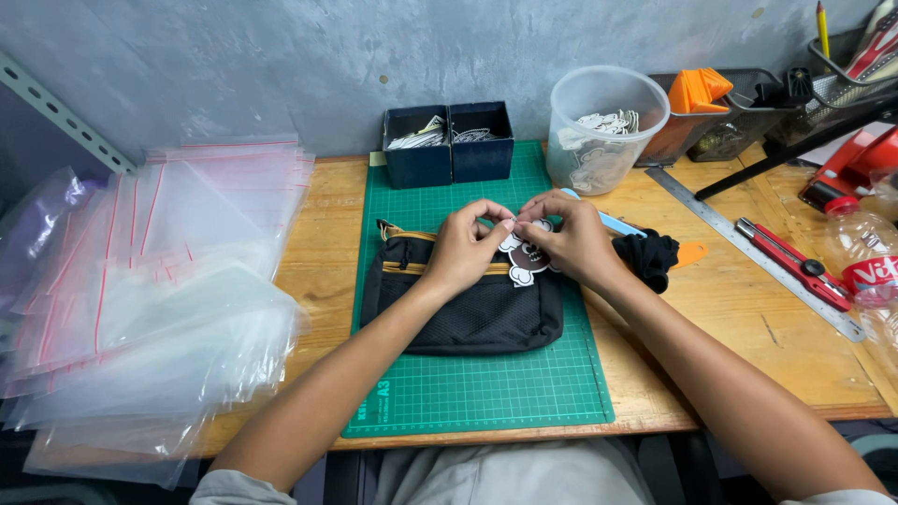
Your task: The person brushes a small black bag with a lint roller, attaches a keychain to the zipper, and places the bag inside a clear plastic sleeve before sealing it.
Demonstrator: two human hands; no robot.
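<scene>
A small black pouch bag [472,309] with a mesh front and gold zippers lies on a green cutting mat [468,393]. Over its top edge my left hand [465,245] and my right hand [571,241] meet, fingertips pinched together. Between them sits a flat white and dark cartoon-figure charm [524,257], resting on the bag. Both hands hold the charm's small top fitting near the zipper; the fitting itself is hidden by my fingers.
A stack of clear zip bags [150,281] covers the left side. Two dark blue boxes [449,140] and a clear tub of charms [603,126] stand at the back. A steel ruler [748,248], red cutter [795,266], plastic bottle [865,262] and black cloth [650,254] lie right.
</scene>
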